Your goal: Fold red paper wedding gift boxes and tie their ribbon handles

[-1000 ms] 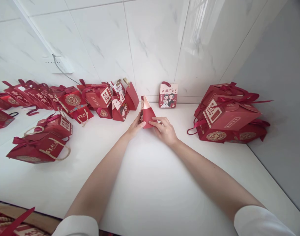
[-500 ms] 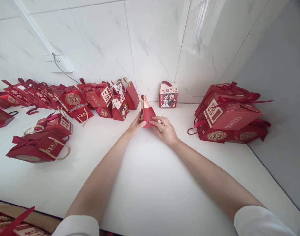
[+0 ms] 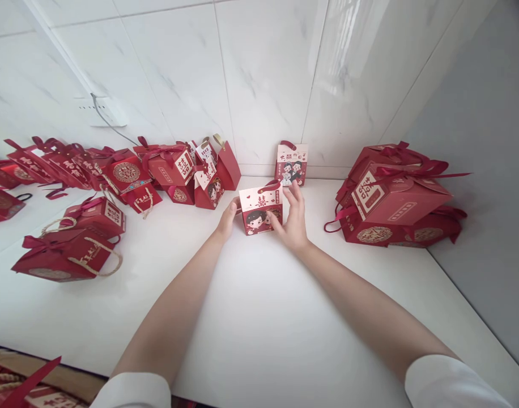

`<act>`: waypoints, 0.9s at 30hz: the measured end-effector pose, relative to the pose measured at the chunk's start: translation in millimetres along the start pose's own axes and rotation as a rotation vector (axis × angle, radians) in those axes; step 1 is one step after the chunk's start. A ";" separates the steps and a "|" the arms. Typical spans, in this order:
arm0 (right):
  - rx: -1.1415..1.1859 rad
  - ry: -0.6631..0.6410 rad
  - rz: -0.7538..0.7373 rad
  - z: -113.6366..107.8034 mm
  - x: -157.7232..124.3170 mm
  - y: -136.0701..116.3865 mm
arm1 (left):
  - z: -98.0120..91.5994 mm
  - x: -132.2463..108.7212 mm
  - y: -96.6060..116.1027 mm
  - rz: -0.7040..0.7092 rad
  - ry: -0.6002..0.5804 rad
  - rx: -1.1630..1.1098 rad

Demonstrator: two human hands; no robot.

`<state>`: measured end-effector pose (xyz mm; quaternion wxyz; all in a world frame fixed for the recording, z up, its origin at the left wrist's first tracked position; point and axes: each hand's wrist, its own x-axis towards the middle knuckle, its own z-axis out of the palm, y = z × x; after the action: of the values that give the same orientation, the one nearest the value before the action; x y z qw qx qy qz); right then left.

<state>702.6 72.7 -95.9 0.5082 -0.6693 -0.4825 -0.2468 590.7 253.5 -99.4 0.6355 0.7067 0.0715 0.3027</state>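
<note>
A small red and cream gift box (image 3: 251, 205) with cartoon faces and a red ribbon handle stands on the white table in front of me, its printed side facing me. My left hand (image 3: 226, 224) grips its left edge, thumb in front and fingertips partly hidden behind. On the other side, my right hand (image 3: 296, 224) rests its thumb against the printed front, while its fingers stretch up and apart beside the box. Close behind, by the wall, is a similar box (image 3: 290, 164) showing a cartoon couple, partly covered by my right fingers.
Larger red boxes (image 3: 399, 198) with ribbon bows are stacked at the right. Along the wall to the left runs a row of red gift boxes (image 3: 168, 167). Nearer on that side sit boxes with rope handles (image 3: 66, 252). A cable hangs from a wall socket (image 3: 102, 110).
The gift box has been turned so its printed face, rather than its plain red side, points at me, and it sits slightly nearer. My right fingers have lifted and spread.
</note>
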 end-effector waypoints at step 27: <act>0.480 -0.915 -0.025 -93.7 80.2 -59.3 | -8.2 -1.3 0.5 -0.360 -0.035 -0.056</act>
<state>697.4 19.4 30.0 0.3814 -0.5676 -0.7064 0.1825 585.3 259.8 -99.3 0.6999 0.6697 0.1772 0.1737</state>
